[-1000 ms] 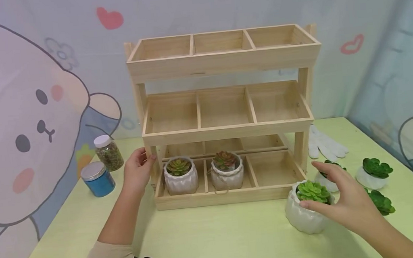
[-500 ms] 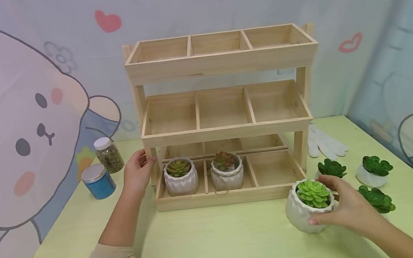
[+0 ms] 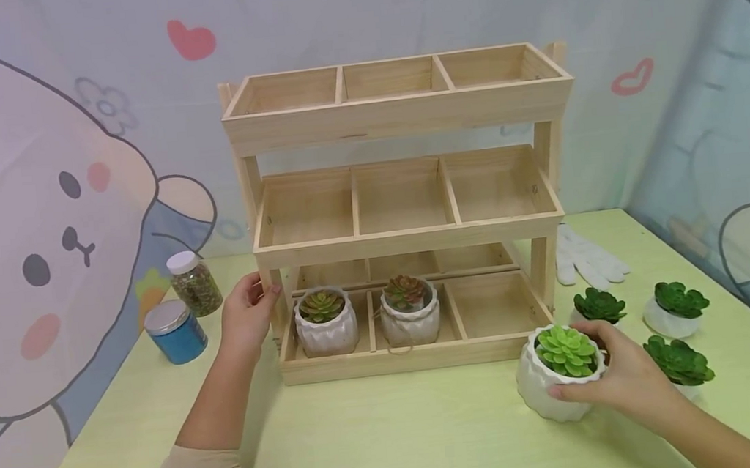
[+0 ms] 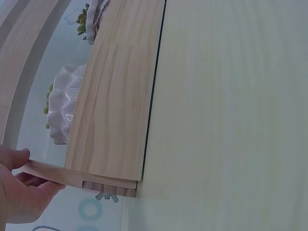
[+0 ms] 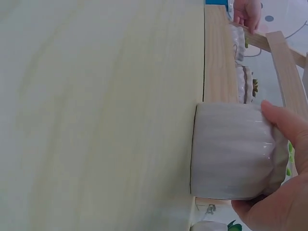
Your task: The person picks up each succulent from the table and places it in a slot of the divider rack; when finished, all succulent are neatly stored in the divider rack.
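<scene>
At the right front, my right hand (image 3: 638, 378) holds a white ceramic pot (image 3: 546, 397) with a bright green succulent (image 3: 566, 351), thumb on the near side and fingers behind the rim. The right wrist view shows this pot (image 5: 233, 151) with its base at the table top. My left hand (image 3: 246, 321) grips the left post (image 3: 276, 300) of a three-tier wooden plant shelf (image 3: 409, 242). The left wrist view shows thumb and fingers around the wood. Two white potted succulents, a green one (image 3: 326, 330) and a reddish one (image 3: 411, 323), stand in the bottom tier's left and middle compartments.
Right of the shelf stand three dark green potted succulents, the nearest a leafy one (image 3: 679, 363). White gloves (image 3: 588, 257) lie behind them. On the left are a blue jar (image 3: 176, 334) and a white-lidded jar (image 3: 195, 285). A printed cloth (image 3: 371, 14) hangs behind the table.
My right hand has come down from over the bright green succulent and closed around its pot. The pot stays in about the same place. My left hand keeps hold of the post.
</scene>
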### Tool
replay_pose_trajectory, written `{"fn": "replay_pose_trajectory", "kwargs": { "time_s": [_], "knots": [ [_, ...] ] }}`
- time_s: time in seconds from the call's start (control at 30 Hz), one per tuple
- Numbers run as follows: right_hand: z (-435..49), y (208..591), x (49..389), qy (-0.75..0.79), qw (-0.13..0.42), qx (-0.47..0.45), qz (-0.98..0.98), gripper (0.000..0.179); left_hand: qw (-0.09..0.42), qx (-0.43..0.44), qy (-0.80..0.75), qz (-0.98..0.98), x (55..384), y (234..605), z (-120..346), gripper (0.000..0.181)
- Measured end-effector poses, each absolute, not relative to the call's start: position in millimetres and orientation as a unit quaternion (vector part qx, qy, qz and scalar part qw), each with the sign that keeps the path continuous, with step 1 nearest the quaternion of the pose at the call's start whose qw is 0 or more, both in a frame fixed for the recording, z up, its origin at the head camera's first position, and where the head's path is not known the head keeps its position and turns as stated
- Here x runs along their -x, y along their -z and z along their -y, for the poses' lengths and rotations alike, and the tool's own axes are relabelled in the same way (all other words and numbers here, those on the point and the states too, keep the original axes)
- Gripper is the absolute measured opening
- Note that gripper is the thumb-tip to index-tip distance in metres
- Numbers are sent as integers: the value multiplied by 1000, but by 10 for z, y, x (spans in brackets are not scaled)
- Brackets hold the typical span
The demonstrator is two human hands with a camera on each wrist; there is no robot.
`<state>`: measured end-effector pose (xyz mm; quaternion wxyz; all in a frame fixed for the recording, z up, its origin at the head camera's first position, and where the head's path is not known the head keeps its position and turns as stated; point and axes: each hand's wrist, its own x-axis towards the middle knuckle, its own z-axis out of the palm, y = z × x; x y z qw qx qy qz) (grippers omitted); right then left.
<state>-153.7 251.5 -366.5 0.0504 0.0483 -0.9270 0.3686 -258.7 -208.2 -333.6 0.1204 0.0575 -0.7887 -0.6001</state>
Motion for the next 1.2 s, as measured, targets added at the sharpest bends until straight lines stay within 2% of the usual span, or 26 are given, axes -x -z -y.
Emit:
{"fn": "replay_pose_trajectory", "kwargs": {
  "time_s": [0.3, 0.63, 0.9, 1.2],
  "knots": [
    [-2502, 3545, 1547, -363, 92, -59, 926, 86, 121, -59, 596, 792, 2584, 3335, 2091, 43],
    [-2380, 3205, 1613, -407, 108, -72, 904, 82, 124, -53, 598, 790, 2612, 3357, 2102, 43],
    [-2174, 3170, 1898, -450, 128, -79, 880, 79, 116, -51, 593, 795, 2605, 3359, 2080, 43],
    [-2013, 3187, 2313, -457, 124, -66, 879, 87, 119, -50, 588, 798, 2597, 3349, 2096, 44]
  ]
}}
